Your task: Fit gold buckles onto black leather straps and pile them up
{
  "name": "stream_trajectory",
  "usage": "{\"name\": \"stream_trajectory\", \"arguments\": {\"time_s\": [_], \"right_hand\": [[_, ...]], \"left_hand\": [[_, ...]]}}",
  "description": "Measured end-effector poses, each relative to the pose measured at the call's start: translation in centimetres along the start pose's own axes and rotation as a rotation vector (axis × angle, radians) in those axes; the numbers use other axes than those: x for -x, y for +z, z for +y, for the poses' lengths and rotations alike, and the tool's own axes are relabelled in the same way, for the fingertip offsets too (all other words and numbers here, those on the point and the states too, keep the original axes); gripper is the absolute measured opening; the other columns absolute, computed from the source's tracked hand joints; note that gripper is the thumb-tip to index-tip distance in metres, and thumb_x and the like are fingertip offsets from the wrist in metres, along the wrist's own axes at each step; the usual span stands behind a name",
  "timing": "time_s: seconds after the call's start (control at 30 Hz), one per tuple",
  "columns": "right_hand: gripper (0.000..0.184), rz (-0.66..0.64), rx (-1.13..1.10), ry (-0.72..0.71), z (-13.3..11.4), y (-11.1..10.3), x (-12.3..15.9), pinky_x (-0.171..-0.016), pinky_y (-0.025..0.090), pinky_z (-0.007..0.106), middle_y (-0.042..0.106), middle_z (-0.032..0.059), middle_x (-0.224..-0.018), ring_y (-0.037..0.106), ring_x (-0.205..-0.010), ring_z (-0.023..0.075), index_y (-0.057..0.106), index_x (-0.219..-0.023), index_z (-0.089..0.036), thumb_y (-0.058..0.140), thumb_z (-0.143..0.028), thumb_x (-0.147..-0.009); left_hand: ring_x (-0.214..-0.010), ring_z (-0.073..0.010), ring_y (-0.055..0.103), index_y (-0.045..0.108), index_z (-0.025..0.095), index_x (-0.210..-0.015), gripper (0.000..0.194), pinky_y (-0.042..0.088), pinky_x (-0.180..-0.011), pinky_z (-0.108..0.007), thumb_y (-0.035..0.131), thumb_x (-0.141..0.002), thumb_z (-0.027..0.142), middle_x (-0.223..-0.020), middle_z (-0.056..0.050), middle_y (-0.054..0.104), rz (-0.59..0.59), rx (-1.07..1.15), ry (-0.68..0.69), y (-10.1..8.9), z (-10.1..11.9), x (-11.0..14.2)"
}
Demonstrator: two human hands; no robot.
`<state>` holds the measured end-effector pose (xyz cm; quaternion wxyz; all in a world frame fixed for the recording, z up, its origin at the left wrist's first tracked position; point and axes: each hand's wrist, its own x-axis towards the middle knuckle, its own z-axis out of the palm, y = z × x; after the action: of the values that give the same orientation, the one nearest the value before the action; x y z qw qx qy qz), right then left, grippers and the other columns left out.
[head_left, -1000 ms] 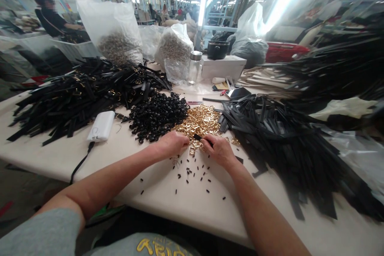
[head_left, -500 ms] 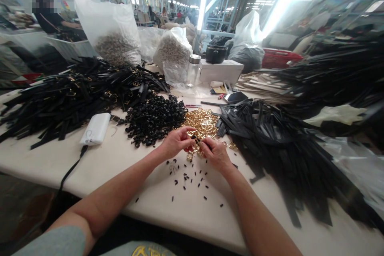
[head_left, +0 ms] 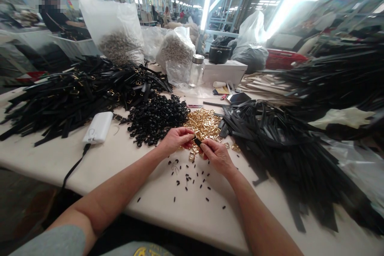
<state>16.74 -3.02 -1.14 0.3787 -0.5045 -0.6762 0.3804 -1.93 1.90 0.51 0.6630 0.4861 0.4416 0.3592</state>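
My right hand (head_left: 216, 154) is closed on a black strap (head_left: 197, 141), whose end points toward my left hand. With thumb and fingers together, my left hand (head_left: 177, 140) pinches a gold buckle (head_left: 194, 136) at that strap end; my fingers cover most of the buckle. Both hands are just in front of a pile of gold buckles (head_left: 204, 122). A heap of black loops (head_left: 157, 118) lies beyond my left hand. To the right of my right hand spreads a pile of black straps (head_left: 270, 136).
Small black bits (head_left: 187, 178) are scattered before my hands. A white power bank (head_left: 98, 128) with a black cable sits at left, in front of straps with buckles (head_left: 90, 84). Farther back stand a glass bottle (head_left: 196, 73), a white box (head_left: 225, 71) and filled plastic bags (head_left: 177, 48).
My left hand has come away from the pile's near edge to the strap end and now pinches a buckle there. My right hand has kept its hold on the strap.
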Motion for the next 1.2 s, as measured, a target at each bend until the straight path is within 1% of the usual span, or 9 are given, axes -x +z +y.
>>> {"name": "stream_trajectory", "arguments": {"time_s": [0.13, 0.23, 0.47, 0.63, 0.7, 0.77, 0.9, 1.03, 1.2], "right_hand": [[0.029, 0.082, 0.002, 0.05, 0.0, -0.3, 0.0, -0.048, 0.042, 0.022, 0.062, -0.0005, -0.063, 0.054, -0.049, 0.011, 0.059, -0.073, -0.02, 0.051, -0.043, -0.09], [0.029, 0.119, 0.034, 0.06, 0.1, -0.5, -0.1, -0.048, 0.042, 0.023, 0.064, 0.0003, -0.063, 0.054, -0.048, 0.0116, 0.06, -0.073, -0.02, 0.051, -0.042, -0.09], [0.02, 0.111, 0.041, 0.017, 0.7, 0.2, -0.1, -0.052, 0.045, 0.024, 0.066, 0.0013, -0.071, 0.057, -0.054, 0.0126, 0.063, -0.084, -0.021, 0.053, -0.038, -0.089], [0.025, 0.167, -0.264, 0.123, 0.0, 0.2, -0.1, -0.048, 0.044, 0.024, 0.064, 0.0003, -0.067, 0.053, -0.05, 0.0115, 0.061, -0.083, -0.021, 0.059, -0.045, -0.084], [0.027, 0.13, -0.409, 0.155, -0.6, 0.3, 0.1, -0.045, 0.04, 0.023, 0.062, -0.0012, -0.064, 0.049, -0.047, 0.0098, 0.059, -0.079, -0.021, 0.062, -0.047, -0.082], [0.028, 0.041, -0.492, 0.189, -1.2, 0.5, 0.2, -0.044, 0.038, 0.022, 0.061, -0.0021, -0.061, 0.047, -0.045, 0.0082, 0.058, -0.074, -0.02, 0.064, -0.046, -0.081], [0.032, -0.091, -0.653, 0.313, -1.7, 1.5, 0.3, -0.04, 0.031, 0.018, 0.06, -0.0024, -0.059, 0.044, -0.042, 0.005, 0.055, -0.068, -0.018, 0.067, -0.046, -0.08], [0.034, -0.071, -0.893, 0.45, -1.5, 2.0, 0.0, -0.038, 0.027, 0.012, 0.056, -0.0037, -0.057, 0.041, -0.041, 0.0021, 0.056, -0.073, -0.016, 0.075, -0.045, -0.073], [0.035, -0.036, -1.124, 0.534, -1.6, 1.8, -0.1, -0.039, 0.029, 0.009, 0.054, -0.0043, -0.057, 0.038, -0.041, 0.0, 0.06, -0.079, -0.015, 0.082, -0.039, -0.067]], "left_hand": [[-0.052, -0.0067, 0.06, 0.066, 0.011, -0.083, 0.015, 0.049, -0.055, -0.019, 0.072, -0.074, 0.021, -0.063, 0.0, 0.066, 0.023, -0.023, 0.047, 0.1, 0.3, 0.1], [-0.054, -0.0073, 0.06, 0.066, 0.011, -0.083, 0.02, 0.05, -0.056, -0.021, 0.075, -0.071, 0.025, -0.065, 0.0, 0.066, 0.025, 0.0, 0.068, 0.1, 0.1, 0.1], [-0.065, -0.0085, 0.06, 0.068, 0.012, -0.085, 0.031, 0.049, -0.062, -0.022, 0.081, -0.063, 0.03, -0.078, -0.002, 0.068, -0.079, 0.038, 0.167, 0.0, -0.8, -0.1], [-0.064, -0.0076, 0.059, 0.068, 0.013, -0.09, 0.032, 0.048, -0.063, -0.022, 0.08, -0.064, 0.029, -0.079, -0.002, 0.068, 0.0, 0.075, 0.135, 0.0, -0.4, -0.1], [-0.064, -0.0071, 0.059, 0.068, 0.013, -0.092, 0.033, 0.049, -0.064, -0.022, 0.08, -0.065, 0.027, -0.081, -0.002, 0.068, 0.028, 0.127, 0.106, 0.1, -0.4, -0.2], [-0.065, -0.0073, 0.06, 0.068, 0.013, -0.092, 0.033, 0.05, -0.067, -0.023, 0.08, -0.064, 0.025, -0.081, -0.002, 0.068, 0.04, 0.188, 0.078, 0.3, -0.5, -0.3], [-0.067, -0.0099, 0.063, 0.065, 0.013, -0.087, 0.034, 0.051, -0.068, -0.024, 0.083, -0.061, 0.027, -0.075, 0.0, 0.066, 0.012, 0.357, 0.062, 1.0, -0.9, -0.3], [-0.073, -0.0122, 0.066, 0.063, 0.014, -0.081, 0.028, 0.052, -0.075, -0.026, 0.082, -0.063, 0.024, -0.078, -0.001, 0.067, -0.045, 0.485, 0.122, 1.6, -1.3, -0.1], [-0.084, -0.0146, 0.066, 0.065, 0.014, -0.082, 0.018, 0.052, -0.082, -0.028, 0.077, -0.07, 0.02, -0.088, -0.005, 0.07, -0.077, 0.515, 0.192, 1.8, -1.1, 0.3]]}}
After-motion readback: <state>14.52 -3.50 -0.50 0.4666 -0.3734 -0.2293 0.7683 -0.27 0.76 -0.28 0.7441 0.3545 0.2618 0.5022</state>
